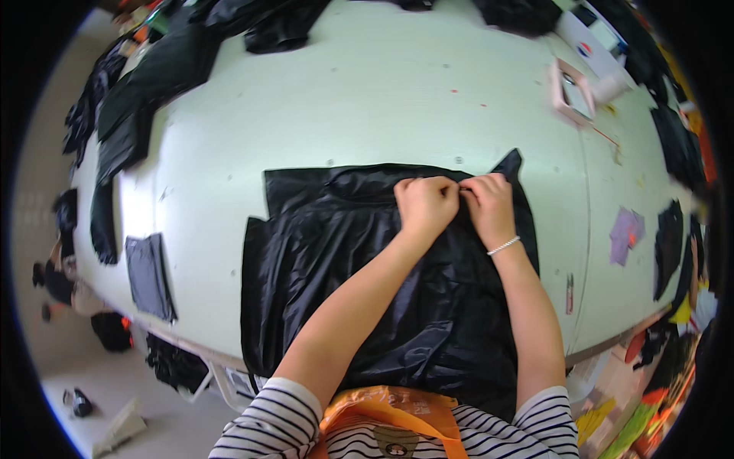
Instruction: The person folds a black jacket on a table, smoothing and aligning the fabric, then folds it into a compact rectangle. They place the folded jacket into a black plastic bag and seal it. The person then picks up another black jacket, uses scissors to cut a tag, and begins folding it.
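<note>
A shiny black garment (321, 283) lies spread on the pale table in front of me, its near edge reaching my orange apron. My left hand (428, 203) is closed on the fabric near the garment's far edge, fingers curled inward. Just beside it, my right hand (489, 200) pinches the same edge, with the fingertips of both hands almost touching. A small dark bit of cloth shows between them; its detail is too small to make out. Past my right hand a pointed corner of the fabric sticks up. A beaded bracelet circles my right wrist.
Dark garments (160, 84) line the table's far left edge. A folded grey cloth (150, 275) lies at the left. To the right are a pink tray (572, 93), a white box (592, 38), a purple cloth scrap (625, 236) and a small slim tool (569, 294).
</note>
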The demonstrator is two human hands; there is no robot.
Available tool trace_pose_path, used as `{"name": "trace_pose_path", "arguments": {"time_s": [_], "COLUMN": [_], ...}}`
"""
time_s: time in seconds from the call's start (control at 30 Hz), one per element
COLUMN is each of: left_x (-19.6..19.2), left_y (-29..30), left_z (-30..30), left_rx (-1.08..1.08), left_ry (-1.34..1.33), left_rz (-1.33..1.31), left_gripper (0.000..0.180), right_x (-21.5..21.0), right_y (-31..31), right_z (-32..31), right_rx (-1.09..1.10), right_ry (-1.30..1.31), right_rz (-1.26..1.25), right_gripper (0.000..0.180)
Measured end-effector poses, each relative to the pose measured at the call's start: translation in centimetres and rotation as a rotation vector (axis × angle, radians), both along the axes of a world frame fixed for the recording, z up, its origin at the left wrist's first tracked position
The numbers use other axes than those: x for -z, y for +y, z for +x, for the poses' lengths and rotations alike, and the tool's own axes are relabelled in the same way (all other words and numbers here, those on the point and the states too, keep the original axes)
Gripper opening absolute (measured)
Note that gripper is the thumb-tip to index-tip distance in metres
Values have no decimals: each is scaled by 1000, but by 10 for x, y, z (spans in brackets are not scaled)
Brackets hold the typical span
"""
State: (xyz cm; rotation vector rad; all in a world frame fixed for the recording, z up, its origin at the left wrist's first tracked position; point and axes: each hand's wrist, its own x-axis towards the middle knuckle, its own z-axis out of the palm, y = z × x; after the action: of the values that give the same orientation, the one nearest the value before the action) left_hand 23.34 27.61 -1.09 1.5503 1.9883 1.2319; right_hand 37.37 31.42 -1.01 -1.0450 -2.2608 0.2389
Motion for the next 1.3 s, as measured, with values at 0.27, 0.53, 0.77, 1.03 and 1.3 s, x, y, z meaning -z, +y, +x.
{"name": "trace_pose_path", "arguments": {"time_s": [0.27, 0.53, 0.77, 1.03, 1.3], "left_x": [-10, 6, 19, 52, 3], "left_y": [-2, -58, -66, -181, -213], "left_z": [-49, -141, -191, -282, -250], "left_rx": [-144, -309, -298, -763, -495], "left_ry": [65, 326, 338, 454, -709], "left_rz": [-303, -155, -149, -349, -416], "left_gripper": [18, 14, 14, 38, 41], "right_x": [-11, -1, 3, 31, 58], "right_y": [2, -1, -3, -66, -148], "right_z": [-4, 0, 7, 265, 285], "right_rx": [57, 129, 162, 759, 866], "right_ry": [-101, -127, -20, -257, -368], "right_rz": [40, 46, -8, -262, -217], "right_gripper": [12, 8, 11, 41, 25]}}
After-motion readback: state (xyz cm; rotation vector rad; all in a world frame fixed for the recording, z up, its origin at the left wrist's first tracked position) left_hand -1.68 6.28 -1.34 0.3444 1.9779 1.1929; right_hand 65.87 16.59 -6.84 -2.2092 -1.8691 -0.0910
